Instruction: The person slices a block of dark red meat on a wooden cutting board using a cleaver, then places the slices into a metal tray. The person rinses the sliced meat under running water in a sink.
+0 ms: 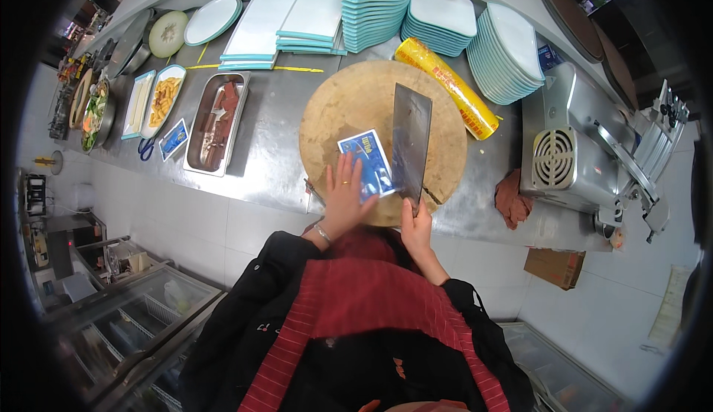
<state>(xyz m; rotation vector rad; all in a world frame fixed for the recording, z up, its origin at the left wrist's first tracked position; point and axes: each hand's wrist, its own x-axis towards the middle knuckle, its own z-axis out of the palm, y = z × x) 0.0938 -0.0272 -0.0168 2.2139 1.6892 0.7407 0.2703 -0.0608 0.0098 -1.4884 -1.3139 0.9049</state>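
Observation:
A blue-and-white printed plastic packet lies flat on a round wooden chopping block. My left hand rests on the packet's left part with the palm down and the fingers spread. In my right hand is the handle of a broad cleaver. Its blade points away from me, just right of the packet's right edge; whether it touches the packet I cannot tell. A steel tray of dark red blocks stands to the left, beside a second blue packet and dark blue-handled scissors.
A yellow roll of cling film leans along the block's right edge. Stacked plates line the back. On the right are a reddish-brown cloth and a metal slicing machine. A dish of yellow pieces stands at the left.

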